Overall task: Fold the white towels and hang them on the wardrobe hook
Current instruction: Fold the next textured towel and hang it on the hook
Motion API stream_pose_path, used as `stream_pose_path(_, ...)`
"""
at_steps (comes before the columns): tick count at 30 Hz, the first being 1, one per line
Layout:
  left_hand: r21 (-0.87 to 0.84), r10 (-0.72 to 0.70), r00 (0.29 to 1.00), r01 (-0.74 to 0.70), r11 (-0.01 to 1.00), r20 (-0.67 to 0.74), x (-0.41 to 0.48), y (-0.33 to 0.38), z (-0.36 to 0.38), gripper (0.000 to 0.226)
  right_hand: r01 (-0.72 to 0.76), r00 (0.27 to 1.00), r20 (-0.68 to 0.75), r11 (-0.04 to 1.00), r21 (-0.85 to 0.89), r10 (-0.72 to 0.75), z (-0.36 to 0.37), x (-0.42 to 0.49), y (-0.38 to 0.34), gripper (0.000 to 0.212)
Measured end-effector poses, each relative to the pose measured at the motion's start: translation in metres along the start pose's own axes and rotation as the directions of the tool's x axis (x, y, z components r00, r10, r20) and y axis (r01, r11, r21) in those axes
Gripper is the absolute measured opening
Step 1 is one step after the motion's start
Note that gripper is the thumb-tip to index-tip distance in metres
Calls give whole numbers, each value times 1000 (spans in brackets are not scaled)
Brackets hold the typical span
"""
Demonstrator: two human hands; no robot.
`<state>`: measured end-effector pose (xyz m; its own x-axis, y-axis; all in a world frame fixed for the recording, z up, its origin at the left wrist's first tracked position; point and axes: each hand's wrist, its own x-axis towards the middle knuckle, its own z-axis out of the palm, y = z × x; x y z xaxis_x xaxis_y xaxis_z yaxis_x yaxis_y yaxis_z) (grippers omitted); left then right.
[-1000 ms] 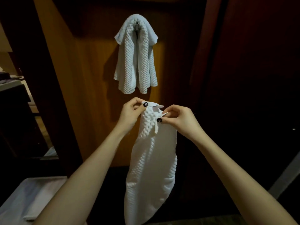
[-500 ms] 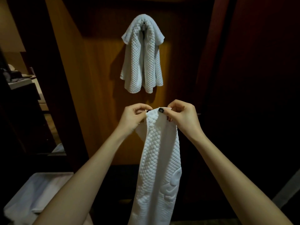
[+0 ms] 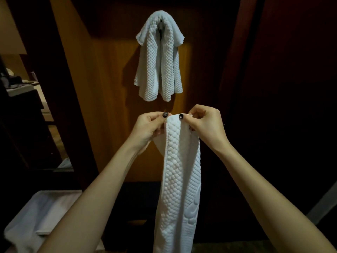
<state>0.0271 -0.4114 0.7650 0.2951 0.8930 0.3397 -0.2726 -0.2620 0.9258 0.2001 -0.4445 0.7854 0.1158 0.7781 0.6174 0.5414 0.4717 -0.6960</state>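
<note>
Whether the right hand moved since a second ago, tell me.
Yes: the right hand rose slightly toward the bottom of the hanging towel.

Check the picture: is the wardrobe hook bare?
No: a white towel is draped over the hook, above the second towel that the left hand and right hand pinch at its top.

Held towel (image 3: 180, 170): white, quilted, folded strip hanging down, top edge pinched by left hand (image 3: 148, 128) and right hand (image 3: 207, 126). Hung towel (image 3: 158, 66): draped over wardrobe hook (image 3: 160, 26), above both hands.
</note>
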Motion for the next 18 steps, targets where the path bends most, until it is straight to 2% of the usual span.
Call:
stream_pose_path(3,59,31,1000,-31,998,-5,-1,1,2,12,12,1000,-13,1000,-4,-12,0,-1,-2,19)
stream_pose_path(7,122,100,989,-87,989,-107,0,6,-1,10,29,999,47,999,-36,-27,-4,1,-1,31)
stream_pose_path(9,145,128,982,-107,984,-142,3,10,-4,11,51,995,88,990,-129,-39,-9,4,2,40)
stream_pose_path(11,186,150,979,-123,975,-139,8,14,-5,13,78,986,164,952,-296,-30,-15,8,7,42)
stream_pose_path(15,188,187,977,-165,968,-105,18,23,-7,18,79,944,320,882,-465,84,-31,21,20,49)
stream_pose_path(18,86,215,969,-205,975,-125,25,32,-13,21,37,898,389,845,-534,206,-38,29,32,51)
